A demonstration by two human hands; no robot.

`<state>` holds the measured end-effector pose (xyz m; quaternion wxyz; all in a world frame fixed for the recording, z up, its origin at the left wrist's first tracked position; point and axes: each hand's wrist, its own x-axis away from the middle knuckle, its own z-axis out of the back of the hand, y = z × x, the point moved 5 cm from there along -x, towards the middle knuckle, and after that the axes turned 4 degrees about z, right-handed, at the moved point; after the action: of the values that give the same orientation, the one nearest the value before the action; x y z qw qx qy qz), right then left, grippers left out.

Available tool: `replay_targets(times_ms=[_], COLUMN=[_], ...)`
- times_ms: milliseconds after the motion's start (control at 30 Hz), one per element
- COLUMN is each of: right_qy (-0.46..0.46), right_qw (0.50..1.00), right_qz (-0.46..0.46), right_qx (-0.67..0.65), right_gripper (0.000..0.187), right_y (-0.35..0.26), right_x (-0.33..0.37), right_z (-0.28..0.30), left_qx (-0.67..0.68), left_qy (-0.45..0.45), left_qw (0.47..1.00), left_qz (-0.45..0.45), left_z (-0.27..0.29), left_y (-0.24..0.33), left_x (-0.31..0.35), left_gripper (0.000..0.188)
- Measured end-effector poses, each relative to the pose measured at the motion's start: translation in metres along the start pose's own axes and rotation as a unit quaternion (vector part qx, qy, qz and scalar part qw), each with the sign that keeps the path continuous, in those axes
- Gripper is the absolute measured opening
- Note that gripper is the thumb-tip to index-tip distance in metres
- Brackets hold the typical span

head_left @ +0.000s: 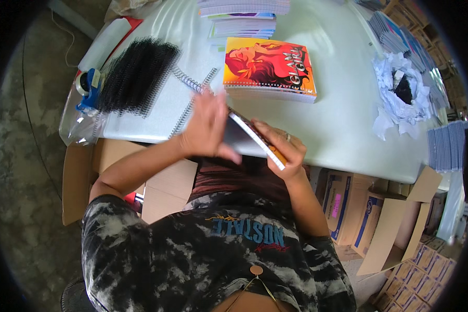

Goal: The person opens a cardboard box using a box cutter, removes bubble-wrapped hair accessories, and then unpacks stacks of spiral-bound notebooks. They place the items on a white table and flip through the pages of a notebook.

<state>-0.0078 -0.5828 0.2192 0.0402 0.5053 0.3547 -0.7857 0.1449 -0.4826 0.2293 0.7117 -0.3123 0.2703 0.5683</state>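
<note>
My right hand [288,148] grips a notebook [262,145] by its near end, thumb and fingers on either side. The notebook is tilted on edge, its white page edges showing. My left hand [208,125] is beside the notebook's far end, blurred, with fingers stretched out and thumb apart. A spiral binding coil [186,79] runs up to this far end; whether it is threaded into the holes is hidden by my left hand. Two more loose coils, a dark one [180,122] and another [211,76], lie on the table close by.
A stack of notebooks with an orange-and-red cover [269,62] lies ahead on the white table [343,125]. Many black coils [138,75] are heaped at left beside a blue tape dispenser [89,91]. Crumpled paper [400,93] lies right. Open cardboard boxes [390,234] stand below the table.
</note>
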Motion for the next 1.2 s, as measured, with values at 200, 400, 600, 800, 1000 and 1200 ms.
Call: replay_targets(times_ms=[200, 400, 600, 800, 1000, 1200], right_qy=[-0.011, 0.036, 0.007, -0.008, -0.018, -0.041], right_qw=[0.999, 0.982, 0.985, 0.995, 0.993, 0.978], right_qz=[0.004, -0.156, -0.134, -0.061, -0.081, -0.089], right_qx=[-0.030, -0.096, -0.104, -0.077, -0.087, -0.186], right_gripper=[0.025, 0.032, 0.039, 0.046, 0.036, 0.054], right_y=[-0.009, 0.015, 0.007, 0.000, 0.007, 0.018], right_x=[-0.011, -0.003, -0.006, -0.011, -0.014, -0.013], right_z=[-0.013, 0.002, 0.003, 0.002, 0.007, -0.006], left_qx=[-0.072, -0.022, -0.025, 0.006, -0.049, 0.044], left_qy=[0.173, 0.084, -0.061, 0.230, 0.105, -0.055], left_qw=[0.982, 0.995, 0.998, 0.973, 0.989, 0.996], left_qz=[-0.030, -0.044, 0.020, 0.036, -0.092, 0.046], left_z=[-0.017, 0.011, 0.009, 0.020, 0.017, -0.022], left_y=[-0.063, 0.010, -0.013, -0.019, 0.014, 0.049], left_x=[0.012, -0.023, -0.061, -0.084, -0.043, 0.013], left_gripper=[0.104, 0.080, 0.059, 0.099, 0.110, 0.112])
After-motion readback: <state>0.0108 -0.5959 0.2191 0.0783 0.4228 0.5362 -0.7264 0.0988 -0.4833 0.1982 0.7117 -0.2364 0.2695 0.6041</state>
